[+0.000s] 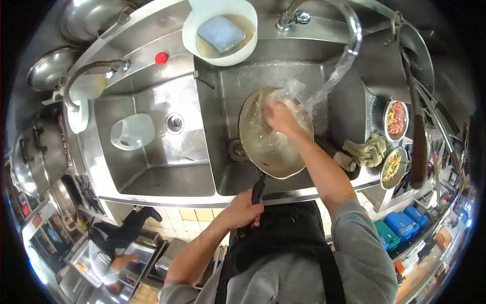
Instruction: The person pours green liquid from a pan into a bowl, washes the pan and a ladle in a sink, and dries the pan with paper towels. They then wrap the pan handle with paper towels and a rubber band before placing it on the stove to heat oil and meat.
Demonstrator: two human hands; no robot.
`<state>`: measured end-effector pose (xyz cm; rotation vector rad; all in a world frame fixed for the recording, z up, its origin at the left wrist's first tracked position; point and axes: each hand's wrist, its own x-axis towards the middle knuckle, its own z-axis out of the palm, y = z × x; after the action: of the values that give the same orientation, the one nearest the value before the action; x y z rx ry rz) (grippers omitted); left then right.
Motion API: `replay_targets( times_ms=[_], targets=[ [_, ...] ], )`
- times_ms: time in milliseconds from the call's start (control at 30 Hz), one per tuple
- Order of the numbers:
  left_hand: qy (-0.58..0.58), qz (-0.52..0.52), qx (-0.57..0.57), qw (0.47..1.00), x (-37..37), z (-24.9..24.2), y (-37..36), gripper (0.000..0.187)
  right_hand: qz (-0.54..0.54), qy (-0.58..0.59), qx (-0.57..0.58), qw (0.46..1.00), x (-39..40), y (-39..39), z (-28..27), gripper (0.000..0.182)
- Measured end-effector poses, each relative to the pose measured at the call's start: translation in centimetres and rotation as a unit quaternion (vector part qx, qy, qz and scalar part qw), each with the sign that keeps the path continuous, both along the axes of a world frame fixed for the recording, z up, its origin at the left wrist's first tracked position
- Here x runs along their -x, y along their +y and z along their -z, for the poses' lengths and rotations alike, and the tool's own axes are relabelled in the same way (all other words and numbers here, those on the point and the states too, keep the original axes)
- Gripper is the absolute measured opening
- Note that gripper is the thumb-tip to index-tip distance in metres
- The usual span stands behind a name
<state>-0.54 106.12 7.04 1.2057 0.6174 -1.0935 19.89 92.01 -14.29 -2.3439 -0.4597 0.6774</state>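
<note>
Head view: state the position of the pan (pixel 283 164) and the condition of each grip.

The pan sits in the right basin (pixel 233 91), handle (pixel 258 188) toward the person. The left hand (pixel 243 210) is closed around the handle. The right hand (pixel 278 115) is inside the pan, in splashing water (pixel 331 83). Its fingers are blurred; whether they hold anything cannot be told.

Which faults are possible from here?

Overspill, first. The tap (pixel 356 35) feeds a stream into the pan at its right side. Excess flow, or a tilt of the pan, could throw water over the rim. The cloth (pixel 372 151) and the food bowls (pixel 396 139) stand just beyond the basin's right side and could be splashed.

And the second?

Rotation of the pan. Only one hand steadies it. A wet handle, or hard off-centre pressure from the right hand, could twist it within the left hand's grip.
</note>
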Motion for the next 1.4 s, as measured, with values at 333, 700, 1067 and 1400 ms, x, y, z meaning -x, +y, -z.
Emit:
replay_targets(
  times_ms=[333, 700, 1067, 1400],
  targets=[
    [-0.057, -0.011, -0.073, 0.996, 0.8, -5.0, 4.1, 0.012, -0.187, 0.045, 0.036, 0.981, 1.3, -2.9, -8.4, 0.029],
    [-0.109, 0.085, -0.135, 0.981, -1.9, -5.5, 2.9, 0.015, -0.209, 0.081, -0.191, 0.956, 2.3, 3.2, -14.7, 0.020],
    [-0.254, 0.259, -0.476, 0.801, 2.2, 0.6, 6.1, 0.027, -0.107, 0.011, -0.118, 0.987, 4.6, -8.6, -20.8, 0.013],
    [-0.074, 0.009, 0.025, 0.997, -2.4, 3.6, 2.4, 0.013, 0.115, 0.088, -0.473, 0.869, -5.0, 3.4, -31.1, 0.031]
  ],
)
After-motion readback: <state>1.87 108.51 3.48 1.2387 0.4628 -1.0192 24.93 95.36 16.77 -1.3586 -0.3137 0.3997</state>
